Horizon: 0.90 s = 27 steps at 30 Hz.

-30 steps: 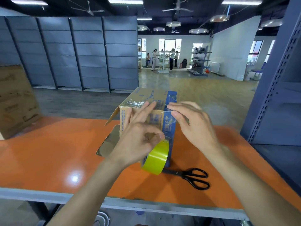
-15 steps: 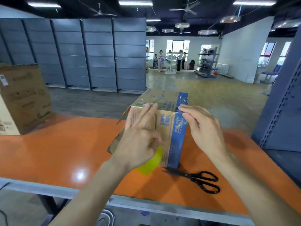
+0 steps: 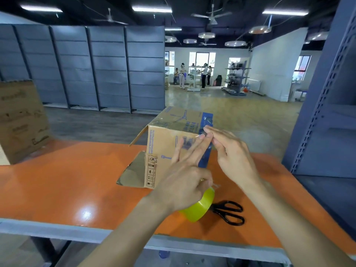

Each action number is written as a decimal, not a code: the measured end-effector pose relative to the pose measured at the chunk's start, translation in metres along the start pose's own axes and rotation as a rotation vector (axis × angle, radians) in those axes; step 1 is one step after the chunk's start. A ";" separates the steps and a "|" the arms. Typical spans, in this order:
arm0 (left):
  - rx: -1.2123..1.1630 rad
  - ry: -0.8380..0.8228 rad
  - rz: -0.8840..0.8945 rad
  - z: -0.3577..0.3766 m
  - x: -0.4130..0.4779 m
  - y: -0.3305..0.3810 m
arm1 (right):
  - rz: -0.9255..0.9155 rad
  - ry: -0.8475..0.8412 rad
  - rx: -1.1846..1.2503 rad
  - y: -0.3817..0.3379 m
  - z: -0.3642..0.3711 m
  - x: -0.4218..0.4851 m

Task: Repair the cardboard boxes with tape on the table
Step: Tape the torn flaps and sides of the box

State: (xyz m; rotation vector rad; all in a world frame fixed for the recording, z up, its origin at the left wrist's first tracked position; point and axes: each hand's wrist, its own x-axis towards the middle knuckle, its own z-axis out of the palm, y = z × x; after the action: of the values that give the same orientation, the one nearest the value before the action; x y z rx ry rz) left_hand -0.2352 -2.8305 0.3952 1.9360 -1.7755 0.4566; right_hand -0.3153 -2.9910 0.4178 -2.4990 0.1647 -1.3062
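A brown cardboard box [image 3: 163,149] with blue print stands on its side on the orange table [image 3: 67,176], its flaps open to the left. My left hand [image 3: 185,182] grips a yellow-green tape roll [image 3: 200,208] low in front of the box, with two fingers stretched up along the box face. A clear tape strip runs from the roll up to the box's top right edge. My right hand [image 3: 229,151] pinches that strip's upper end at the edge.
Black scissors [image 3: 229,211] lie on the table just right of the roll. A second, larger cardboard box [image 3: 21,120] stands at the table's far left. A blue metal shelving upright [image 3: 327,97] rises close on the right. Grey shelving panels line the far left wall.
My left hand has dropped lower with the roll, drawing tape down the box face. My right hand shifted from lying flat on the top edge to pinching the tape end there.
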 end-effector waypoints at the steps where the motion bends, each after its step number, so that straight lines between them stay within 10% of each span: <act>1: -0.006 -0.002 -0.009 -0.003 0.000 -0.002 | 0.015 -0.019 0.023 -0.001 -0.001 0.000; 27: -0.555 0.302 -0.493 -0.092 -0.025 -0.033 | 0.352 0.039 0.367 -0.058 -0.017 -0.007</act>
State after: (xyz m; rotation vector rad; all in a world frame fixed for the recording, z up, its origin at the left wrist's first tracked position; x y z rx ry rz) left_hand -0.1985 -2.7579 0.4546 1.7024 -1.0370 0.0607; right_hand -0.3364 -2.9380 0.4404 -2.0278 0.3257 -1.1230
